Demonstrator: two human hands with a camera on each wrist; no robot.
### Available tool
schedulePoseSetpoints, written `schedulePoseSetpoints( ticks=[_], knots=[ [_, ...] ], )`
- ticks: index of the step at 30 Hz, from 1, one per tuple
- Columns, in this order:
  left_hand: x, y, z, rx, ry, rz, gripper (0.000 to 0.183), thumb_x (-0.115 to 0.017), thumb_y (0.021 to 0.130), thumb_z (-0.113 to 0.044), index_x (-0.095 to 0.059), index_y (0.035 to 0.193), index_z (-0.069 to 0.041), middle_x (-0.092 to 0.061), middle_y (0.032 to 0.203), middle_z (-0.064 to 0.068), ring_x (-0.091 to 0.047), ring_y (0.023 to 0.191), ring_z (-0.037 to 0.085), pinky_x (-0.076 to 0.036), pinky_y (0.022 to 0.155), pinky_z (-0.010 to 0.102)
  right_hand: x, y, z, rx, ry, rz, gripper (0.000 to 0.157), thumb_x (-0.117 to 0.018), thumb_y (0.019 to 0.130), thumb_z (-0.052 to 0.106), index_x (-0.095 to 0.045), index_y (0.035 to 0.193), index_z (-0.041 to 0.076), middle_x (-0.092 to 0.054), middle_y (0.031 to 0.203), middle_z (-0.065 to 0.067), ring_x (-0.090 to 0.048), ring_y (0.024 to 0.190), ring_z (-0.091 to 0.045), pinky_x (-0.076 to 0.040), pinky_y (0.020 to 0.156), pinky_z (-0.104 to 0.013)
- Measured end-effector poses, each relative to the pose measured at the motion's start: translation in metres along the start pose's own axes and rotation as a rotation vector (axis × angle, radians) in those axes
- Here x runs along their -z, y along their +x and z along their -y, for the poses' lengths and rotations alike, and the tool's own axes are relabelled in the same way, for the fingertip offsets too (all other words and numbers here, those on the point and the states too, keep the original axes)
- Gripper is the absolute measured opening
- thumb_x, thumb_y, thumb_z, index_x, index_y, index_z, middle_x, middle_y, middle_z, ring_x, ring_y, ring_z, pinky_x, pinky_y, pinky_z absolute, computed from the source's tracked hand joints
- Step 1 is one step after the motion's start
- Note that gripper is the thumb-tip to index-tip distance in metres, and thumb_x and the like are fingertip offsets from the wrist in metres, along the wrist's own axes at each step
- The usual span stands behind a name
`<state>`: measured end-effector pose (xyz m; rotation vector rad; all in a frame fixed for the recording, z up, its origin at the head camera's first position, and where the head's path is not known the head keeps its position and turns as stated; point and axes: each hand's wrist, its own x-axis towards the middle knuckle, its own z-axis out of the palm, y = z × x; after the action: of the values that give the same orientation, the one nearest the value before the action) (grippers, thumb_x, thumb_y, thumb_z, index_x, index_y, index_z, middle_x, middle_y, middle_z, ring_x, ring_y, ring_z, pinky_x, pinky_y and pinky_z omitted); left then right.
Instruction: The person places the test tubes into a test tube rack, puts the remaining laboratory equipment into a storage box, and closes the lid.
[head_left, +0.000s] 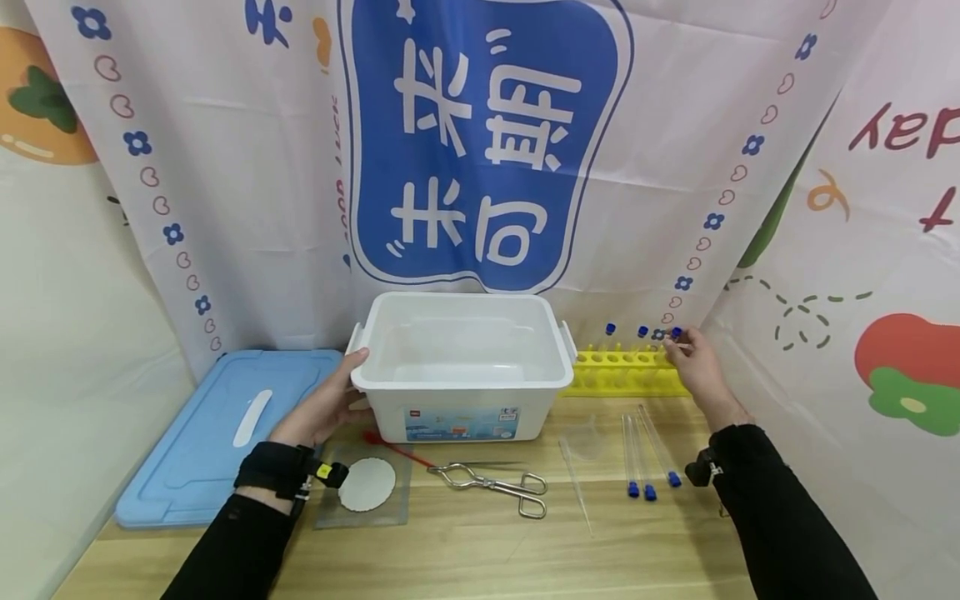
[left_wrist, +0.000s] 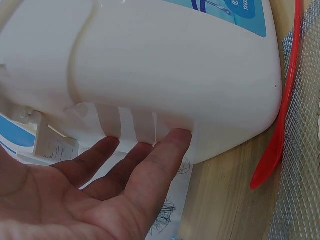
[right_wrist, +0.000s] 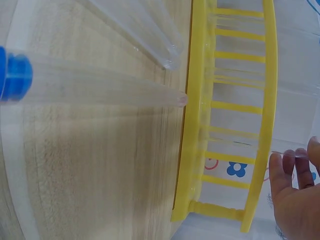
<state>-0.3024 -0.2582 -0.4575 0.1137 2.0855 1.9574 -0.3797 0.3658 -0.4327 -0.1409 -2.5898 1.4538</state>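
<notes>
A white plastic bin (head_left: 457, 410) stands at mid table. My left hand (head_left: 326, 408) is at its left side, thumb by the rim. In the left wrist view, extended fingers (left_wrist: 162, 160) touch the bin's white wall (left_wrist: 175, 75). On the right, my right hand (head_left: 701, 371) pinches a clear test tube (right_wrist: 286, 153) with a blue cap (head_left: 677, 332), above the right end of a yellow test tube rack (head_left: 626, 388). Two more blue-capped tubes stand in the rack. In the right wrist view, the hand is just beyond the rack's upper bar (right_wrist: 270, 75).
A blue lid (head_left: 202, 425) lies at left. In front of the bin are a wire gauze (head_left: 397, 504) with a white disc, a red spoon (left_wrist: 270, 160) and metal tongs (head_left: 495, 483). Several blue-capped tubes (head_left: 632, 458) and a thin clear rod (head_left: 576, 487) lie at right.
</notes>
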Motion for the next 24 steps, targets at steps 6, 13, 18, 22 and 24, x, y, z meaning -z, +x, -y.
schedulePoseSetpoints(
  ticks=[6, 13, 18, 22, 24],
  knots=[
    [0.000, -0.001, 0.001, -0.002, -0.003, 0.001, 0.096, -0.031, 0.119, -0.073, -0.003, 0.190, -0.014, -0.022, 0.189, 0.033, -0.024, 0.179, 0.058, -0.035, 0.137, 0.082, -0.001, 0.003, -0.002, -0.027, 0.000, 0.002, 0.056, -0.046, 0.129, 0.027, -0.037, 0.176, -0.003, -0.043, 0.177, -0.036, -0.048, 0.167, -0.056, -0.046, 0.137, -0.068],
    [0.001, 0.000, 0.000, 0.005, 0.007, 0.002, 0.096, -0.031, 0.119, -0.074, -0.005, 0.190, -0.014, -0.024, 0.190, 0.033, -0.023, 0.180, 0.058, -0.035, 0.137, 0.082, 0.007, -0.004, -0.002, -0.053, -0.008, -0.030, 0.073, -0.058, 0.126, 0.028, -0.024, 0.183, -0.001, -0.033, 0.187, -0.034, -0.035, 0.175, -0.056, -0.039, 0.140, -0.071],
    [0.001, 0.000, 0.001, 0.007, 0.001, 0.004, 0.096, -0.032, 0.119, -0.073, -0.005, 0.190, -0.015, -0.024, 0.190, 0.032, -0.023, 0.180, 0.057, -0.035, 0.137, 0.082, 0.014, -0.021, 0.005, 0.008, -0.048, -0.074, 0.080, -0.064, 0.123, 0.030, -0.022, 0.183, -0.001, -0.030, 0.188, -0.034, -0.035, 0.173, -0.057, -0.037, 0.141, -0.072],
    [0.001, 0.000, 0.001, 0.007, -0.005, 0.005, 0.096, -0.033, 0.119, -0.073, -0.004, 0.190, -0.016, -0.024, 0.190, 0.032, -0.021, 0.181, 0.055, -0.036, 0.137, 0.082, 0.019, -0.036, 0.009, 0.101, -0.140, -0.063, 0.074, -0.064, 0.123, 0.030, -0.031, 0.178, -0.005, -0.036, 0.181, -0.037, -0.041, 0.166, -0.060, -0.041, 0.136, -0.075],
    [0.001, 0.000, 0.001, 0.009, -0.006, 0.003, 0.096, -0.034, 0.119, -0.073, -0.004, 0.190, -0.016, -0.024, 0.190, 0.031, -0.021, 0.181, 0.055, -0.037, 0.137, 0.082, 0.020, -0.043, 0.012, 0.155, -0.202, -0.031, 0.069, -0.065, 0.122, 0.028, -0.038, 0.174, -0.008, -0.040, 0.175, -0.039, -0.045, 0.161, -0.061, -0.045, 0.131, -0.076]
  ],
)
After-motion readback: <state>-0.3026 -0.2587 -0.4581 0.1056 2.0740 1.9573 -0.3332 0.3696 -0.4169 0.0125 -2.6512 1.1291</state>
